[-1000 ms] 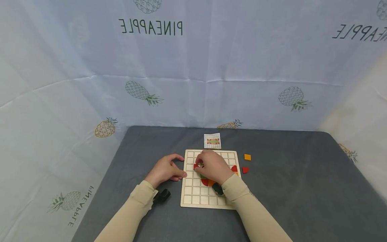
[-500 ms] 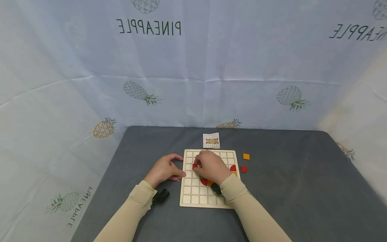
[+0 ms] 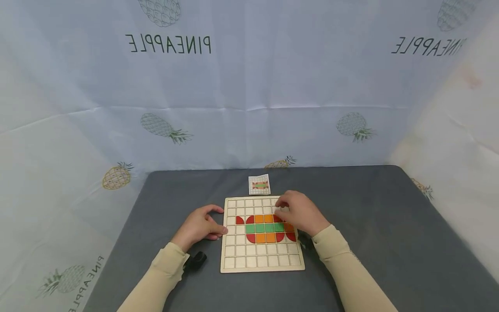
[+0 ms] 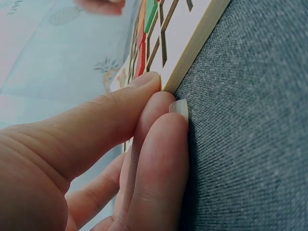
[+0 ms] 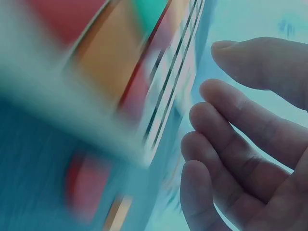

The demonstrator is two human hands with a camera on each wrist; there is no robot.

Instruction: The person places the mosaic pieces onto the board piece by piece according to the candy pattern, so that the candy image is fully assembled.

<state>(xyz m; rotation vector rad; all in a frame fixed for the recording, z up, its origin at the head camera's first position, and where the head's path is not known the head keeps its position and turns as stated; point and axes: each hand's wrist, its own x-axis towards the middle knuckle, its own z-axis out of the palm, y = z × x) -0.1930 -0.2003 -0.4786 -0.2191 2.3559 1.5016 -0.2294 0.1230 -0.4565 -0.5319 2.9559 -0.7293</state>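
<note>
A square wooden grid board (image 3: 239, 251) lies on the table, with red, orange and green tiles in its middle cells. The green tiles (image 3: 265, 228) form a row between two rows of orange tiles (image 3: 265, 238), with rounded red tiles (image 3: 239, 220) at the ends. At the board's left edge, my left hand (image 3: 199, 226) pinches the rim between thumb and fingers, seen closely in the left wrist view. My right hand (image 3: 302, 212) hovers over the board's right side. Its thumb (image 5: 255, 60) stands apart from the loosely bent fingers, and nothing is between them.
A small pattern card (image 3: 259, 185) lies behind the board, printed with a similar coloured figure. Beside the board in the right wrist view, a blurred red tile (image 5: 89, 187) and an orange tile (image 5: 115, 215) lie on the grey tabletop (image 3: 351, 195). A pineapple-print cloth (image 3: 249, 86) hangs behind.
My right hand has moved right from the red tile on the board's left side, uncovering the middle tiles. The left hand keeps its place at the edge. The head view has shifted slightly.
</note>
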